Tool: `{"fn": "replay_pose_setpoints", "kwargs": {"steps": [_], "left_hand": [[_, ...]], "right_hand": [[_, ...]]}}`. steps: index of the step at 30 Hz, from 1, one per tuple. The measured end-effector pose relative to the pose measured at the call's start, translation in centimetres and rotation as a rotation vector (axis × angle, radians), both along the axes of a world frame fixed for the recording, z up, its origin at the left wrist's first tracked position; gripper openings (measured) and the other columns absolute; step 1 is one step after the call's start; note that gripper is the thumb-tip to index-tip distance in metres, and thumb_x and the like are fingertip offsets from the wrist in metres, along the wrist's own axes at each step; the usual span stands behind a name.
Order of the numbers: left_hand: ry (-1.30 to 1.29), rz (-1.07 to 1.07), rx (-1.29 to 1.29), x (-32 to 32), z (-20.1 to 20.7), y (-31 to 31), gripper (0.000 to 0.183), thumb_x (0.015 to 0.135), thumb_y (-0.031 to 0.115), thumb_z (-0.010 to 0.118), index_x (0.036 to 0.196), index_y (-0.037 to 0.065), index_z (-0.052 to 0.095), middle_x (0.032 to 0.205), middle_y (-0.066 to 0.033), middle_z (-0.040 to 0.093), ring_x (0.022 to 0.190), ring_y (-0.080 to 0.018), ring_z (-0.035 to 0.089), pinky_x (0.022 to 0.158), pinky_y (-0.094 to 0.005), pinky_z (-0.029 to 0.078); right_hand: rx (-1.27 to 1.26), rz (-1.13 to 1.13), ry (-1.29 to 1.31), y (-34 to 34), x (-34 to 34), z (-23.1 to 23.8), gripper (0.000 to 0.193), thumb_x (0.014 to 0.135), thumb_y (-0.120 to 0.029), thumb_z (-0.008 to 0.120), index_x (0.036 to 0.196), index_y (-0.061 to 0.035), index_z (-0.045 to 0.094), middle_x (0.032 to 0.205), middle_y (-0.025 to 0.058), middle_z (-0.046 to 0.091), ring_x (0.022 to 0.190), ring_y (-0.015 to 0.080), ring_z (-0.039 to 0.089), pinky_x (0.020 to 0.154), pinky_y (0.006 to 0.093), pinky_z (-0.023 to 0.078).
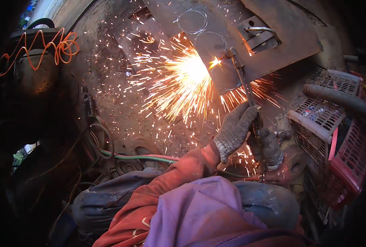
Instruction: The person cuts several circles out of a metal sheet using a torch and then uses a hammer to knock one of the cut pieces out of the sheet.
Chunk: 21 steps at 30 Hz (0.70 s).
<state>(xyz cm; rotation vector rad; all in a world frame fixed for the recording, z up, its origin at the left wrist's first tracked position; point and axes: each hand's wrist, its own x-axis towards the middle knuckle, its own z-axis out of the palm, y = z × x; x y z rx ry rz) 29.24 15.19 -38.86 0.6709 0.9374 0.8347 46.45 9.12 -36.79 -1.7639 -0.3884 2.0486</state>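
Observation:
A long metal cutting torch [247,87] slants up from my lap, its bent head over a flat steel plate [269,61]. At its tip a small bright flame meets the plate, and a dense burst of sparks sprays left and below. White circles are drawn on the plate. My left hand [235,128], in a grey knitted glove, has its fingers closed around the torch's shaft. Lower down, my right hand [271,149], gloved too, grips the handle; its fingers are partly hidden behind the torch.
Pink and green hoses [146,157] run along the ground before my knees. Plastic crates [347,173] with a pipe [335,98] across them stand at the right. A coiled orange hose [63,47] drapes over a dark tank at the left. A metal handle [260,29] lies on the plate.

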Motion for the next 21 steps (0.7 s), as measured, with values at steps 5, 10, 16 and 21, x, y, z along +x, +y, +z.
{"fn": "replay_pose_setpoints", "kwargs": {"steps": [5,10,16,21], "left_hand": [[0.278,-0.019,0.347,-0.3,0.2,0.2,0.034,0.101,0.031,0.052,0.115,0.002,0.062,0.093,-0.0087,0.067,0.084,-0.0146,0.064,0.077,-0.0294,0.051],[0.055,-0.063,-0.081,-0.4,1.0,0.5,0.026,0.095,0.015,0.054,0.118,0.004,0.06,0.104,-0.0161,0.057,0.085,-0.0272,0.063,0.072,-0.0343,0.051],[0.135,-0.034,0.151,0.1,0.6,0.1,0.035,0.101,0.031,0.052,0.115,0.0,0.06,0.093,-0.0083,0.067,0.084,-0.0151,0.063,0.077,-0.0301,0.051],[0.062,-0.019,-0.007,-0.4,1.0,0.2,0.036,0.101,0.033,0.051,0.115,0.001,0.06,0.094,-0.0095,0.067,0.086,-0.0156,0.064,0.078,-0.0304,0.051]], "right_hand": [[-0.002,-0.009,-0.022,0.0,-0.2,0.3,0.053,0.088,-0.062,0.059,0.095,-0.0097,0.065,0.069,0.0016,0.06,0.049,0.0097,0.049,0.041,0.0237,0.039],[0.002,0.01,0.019,-0.1,0.1,-0.2,0.052,0.088,-0.062,0.06,0.098,-0.0111,0.065,0.071,0.0006,0.061,0.052,0.0092,0.053,0.042,0.023,0.041],[-0.006,-0.071,-0.022,0.2,-0.3,1.2,0.053,0.087,-0.062,0.061,0.101,-0.0116,0.065,0.074,-0.0001,0.063,0.051,0.0092,0.055,0.041,0.0228,0.041],[-0.013,-0.024,0.029,-0.4,0.2,-0.4,0.054,0.089,-0.062,0.058,0.101,-0.0104,0.066,0.074,0.0,0.064,0.05,0.0095,0.054,0.04,0.0232,0.041]]}}
